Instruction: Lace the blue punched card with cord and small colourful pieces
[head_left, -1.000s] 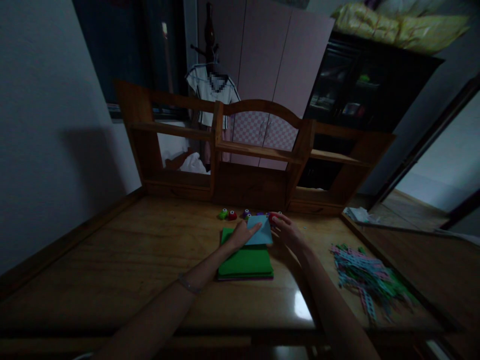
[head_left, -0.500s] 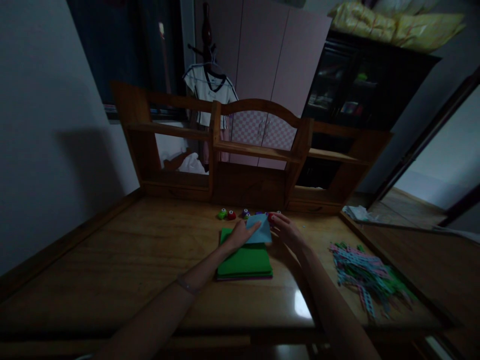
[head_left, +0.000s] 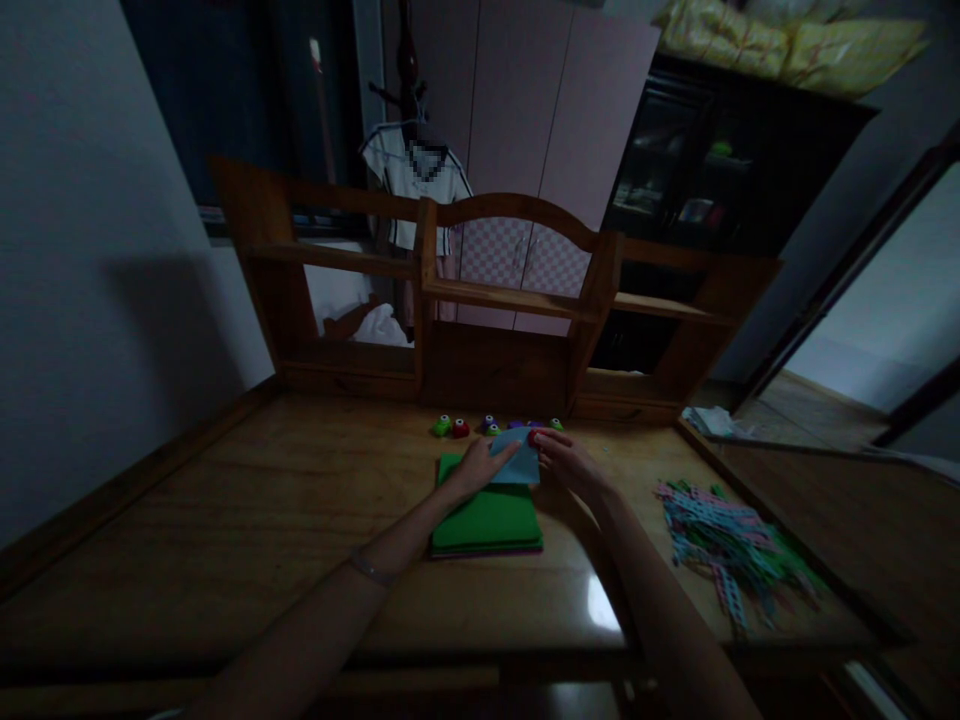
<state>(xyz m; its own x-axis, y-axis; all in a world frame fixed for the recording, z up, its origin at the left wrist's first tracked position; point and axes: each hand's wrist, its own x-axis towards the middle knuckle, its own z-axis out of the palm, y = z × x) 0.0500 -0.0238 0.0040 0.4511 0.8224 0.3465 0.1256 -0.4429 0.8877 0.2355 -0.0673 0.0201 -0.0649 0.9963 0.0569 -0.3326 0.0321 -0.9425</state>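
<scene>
My left hand (head_left: 477,467) pinches a light blue sheet of paper (head_left: 516,467), thumb on top. A small red paper punch (head_left: 533,437) is in the fingers of my right hand (head_left: 564,460), at the paper's upper right corner. Whether its jaw is pressed down I cannot tell. Beneath the blue sheet lies a stack of green paper or felt (head_left: 487,522), with a purple layer at its bottom edge. Behind the hands stand more small punches: a green one (head_left: 442,427), a red one (head_left: 460,429) and several others, partly hidden.
A heap of pink, blue and green cut paper strips (head_left: 739,545) covers the right of the wooden desk (head_left: 315,500). A wooden shelf unit (head_left: 502,365) closes off the back. To the left is a wall (head_left: 112,300).
The red punch in my right hand has shifted slightly left, further over the blue sheet's corner. A green punch behind my right hand shows more now. My left hand keeps its hold.
</scene>
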